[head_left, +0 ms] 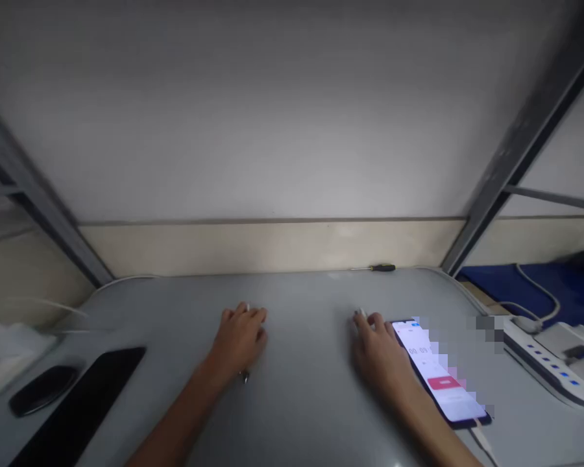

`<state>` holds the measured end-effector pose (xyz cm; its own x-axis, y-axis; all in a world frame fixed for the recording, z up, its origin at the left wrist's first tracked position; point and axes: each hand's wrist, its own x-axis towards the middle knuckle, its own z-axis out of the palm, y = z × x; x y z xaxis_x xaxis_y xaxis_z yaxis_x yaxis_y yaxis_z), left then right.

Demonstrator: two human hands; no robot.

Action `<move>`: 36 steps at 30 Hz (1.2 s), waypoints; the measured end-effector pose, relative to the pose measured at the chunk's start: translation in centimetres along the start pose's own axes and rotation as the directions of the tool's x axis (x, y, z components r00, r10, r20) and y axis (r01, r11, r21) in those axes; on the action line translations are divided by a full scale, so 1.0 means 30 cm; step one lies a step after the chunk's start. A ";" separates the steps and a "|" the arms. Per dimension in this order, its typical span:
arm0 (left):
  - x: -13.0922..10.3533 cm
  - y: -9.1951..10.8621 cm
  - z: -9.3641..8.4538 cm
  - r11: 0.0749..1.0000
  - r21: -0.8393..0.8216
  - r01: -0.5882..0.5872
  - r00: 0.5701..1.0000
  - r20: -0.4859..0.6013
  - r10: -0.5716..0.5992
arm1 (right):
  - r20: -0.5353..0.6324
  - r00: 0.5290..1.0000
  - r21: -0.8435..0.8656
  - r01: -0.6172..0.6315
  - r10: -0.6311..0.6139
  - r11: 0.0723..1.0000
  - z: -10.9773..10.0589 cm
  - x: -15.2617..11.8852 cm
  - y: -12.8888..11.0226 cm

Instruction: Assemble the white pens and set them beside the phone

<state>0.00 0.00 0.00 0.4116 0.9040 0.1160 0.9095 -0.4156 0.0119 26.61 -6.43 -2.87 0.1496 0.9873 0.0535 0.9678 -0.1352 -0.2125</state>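
Left hand [241, 337]: fingers bent over a slim pen-like object [244, 377], left of the table's [302, 389] centre; whether the grip is closed cannot be determined. Right hand [377, 344]: grip partly curled at a small white object [361, 312], hold unclear. Phone [440, 375]: beside the right hand. Screwdriver [383, 267]: along the back edge.
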 end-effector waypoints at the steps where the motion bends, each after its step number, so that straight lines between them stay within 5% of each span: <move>1: -0.002 0.004 0.006 1.000 0.015 -0.028 1.000 0.003 0.028 | 0.001 1.000 -0.004 -0.004 0.004 1.000 0.000 -0.005 0.002; 14: 0.039 0.056 0.004 0.998 0.026 -0.054 0.998 0.040 0.053 | 0.104 0.993 -0.077 -0.048 0.056 0.996 -0.046 -0.013 0.023; 20: 0.074 0.101 0.001 0.990 -0.017 -0.142 0.990 0.027 0.142 | 0.097 0.989 -0.089 -0.106 0.115 0.990 -0.088 -0.011 -0.046; 24: 0.123 0.119 0.030 0.926 -0.110 -0.361 0.930 -0.113 0.349 | -0.034 0.992 0.055 0.119 -0.117 0.991 -0.109 0.036 -0.141; 29: 0.168 0.102 0.050 0.865 -0.190 -0.464 0.867 -0.297 0.399 | -0.065 0.875 0.208 0.482 -0.479 0.851 -0.090 0.153 -0.165; 33: 0.136 0.066 0.065 0.855 -0.256 -0.452 0.870 -0.340 0.358 | -0.011 0.823 0.522 0.490 -0.568 0.699 -0.063 0.191 -0.113; 36: 0.098 0.055 0.087 0.845 -0.201 -0.495 0.830 -0.397 0.392 | -0.049 0.885 0.690 0.366 -0.464 0.625 -0.052 0.177 -0.076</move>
<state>2.86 2.24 -2.22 0.6745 0.5476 0.4952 0.5534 -0.8189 0.1519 25.52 -1.02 -0.58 -0.3067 0.9320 0.1932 0.5200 0.3341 -0.7861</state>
